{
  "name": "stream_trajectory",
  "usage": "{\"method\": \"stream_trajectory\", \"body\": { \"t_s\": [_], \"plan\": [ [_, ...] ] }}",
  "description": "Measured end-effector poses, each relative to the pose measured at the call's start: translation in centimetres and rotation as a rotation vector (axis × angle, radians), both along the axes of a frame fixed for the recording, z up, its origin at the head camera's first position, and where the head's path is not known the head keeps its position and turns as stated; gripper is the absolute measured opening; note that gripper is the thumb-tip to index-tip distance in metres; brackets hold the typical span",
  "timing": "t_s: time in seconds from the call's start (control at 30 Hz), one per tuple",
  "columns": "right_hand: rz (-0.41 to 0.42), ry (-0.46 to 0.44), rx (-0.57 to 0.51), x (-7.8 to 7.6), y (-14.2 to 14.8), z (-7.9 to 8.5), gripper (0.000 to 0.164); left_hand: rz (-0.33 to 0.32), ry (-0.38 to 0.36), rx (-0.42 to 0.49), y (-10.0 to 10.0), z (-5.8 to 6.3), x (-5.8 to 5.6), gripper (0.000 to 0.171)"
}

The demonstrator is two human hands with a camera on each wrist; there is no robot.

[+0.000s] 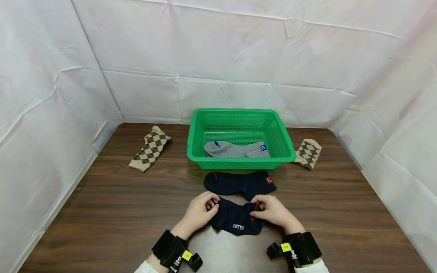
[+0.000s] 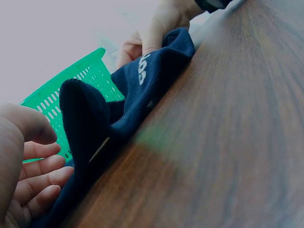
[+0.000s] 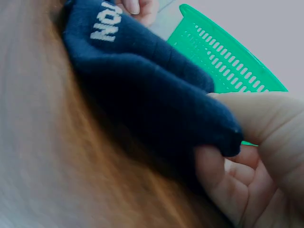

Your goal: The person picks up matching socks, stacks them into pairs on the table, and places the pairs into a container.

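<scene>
A navy sock (image 1: 235,218) with white "COTTON" lettering and a red stripe lies at the near middle of the table. At its right end, my right hand (image 1: 273,212) pinches the fabric between thumb and fingers, as the right wrist view shows at the sock's edge (image 3: 223,135). By the left end is my left hand (image 1: 200,208), its fingers loosely bent; in the left wrist view a gap shows between thumb and fingers, beside the raised fabric (image 2: 83,114). Just beyond lies a second navy sock (image 1: 235,182), flat, with a red tag.
Behind the navy socks stands a green basket (image 1: 239,163) holding grey socks (image 1: 235,149). One beige argyle sock (image 1: 151,149) lies on the table to the left, another (image 1: 308,153) against the basket's right side. White sheeting (image 1: 222,57) encloses the back and sides.
</scene>
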State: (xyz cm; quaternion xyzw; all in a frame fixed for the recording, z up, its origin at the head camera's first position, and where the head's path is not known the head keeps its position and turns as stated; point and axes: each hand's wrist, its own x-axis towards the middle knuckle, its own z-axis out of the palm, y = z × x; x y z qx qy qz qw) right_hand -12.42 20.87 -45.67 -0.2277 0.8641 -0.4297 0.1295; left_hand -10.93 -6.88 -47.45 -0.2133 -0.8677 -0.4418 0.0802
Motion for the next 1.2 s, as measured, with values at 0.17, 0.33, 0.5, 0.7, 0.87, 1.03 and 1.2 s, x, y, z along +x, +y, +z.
{"method": "stream_trajectory", "body": {
  "t_s": [0.17,0.33,0.5,0.7,0.87,1.03,1.2],
  "plan": [
    [-0.019,-0.019,-0.041,0.3,-1.1,0.3,0.014,-0.024,-0.016,0.005,0.1,0.2,0.1,0.012],
    [-0.048,-0.037,-0.085,0.4,-2.0,0.0,0.01,-0.053,-0.029,0.004,0.4,0.4,0.2,0.012],
    [-0.085,-0.002,-0.083,0.4,-2.6,-0.7,0.009,-0.058,-0.022,0.006,0.5,0.2,0.1,0.012],
    [-0.107,0.024,-0.07,0.5,-3.2,-0.8,0.009,-0.066,-0.049,-0.015,0.6,0.2,0.2,0.017],
    [-0.11,0.051,-0.076,0.7,-3.8,-0.8,0.008,-0.067,-0.053,-0.024,0.7,0.2,0.3,0.022],
    [-0.113,0.086,-0.077,1.0,-4.5,-0.8,0.009,-0.067,-0.076,-0.024,0.7,0.2,0.4,0.024],
    [-0.101,0.03,-0.099,1.2,-5.1,-0.7,0.008,-0.084,-0.092,-0.027,0.6,0.4,0.5,0.033]
  ]
}}
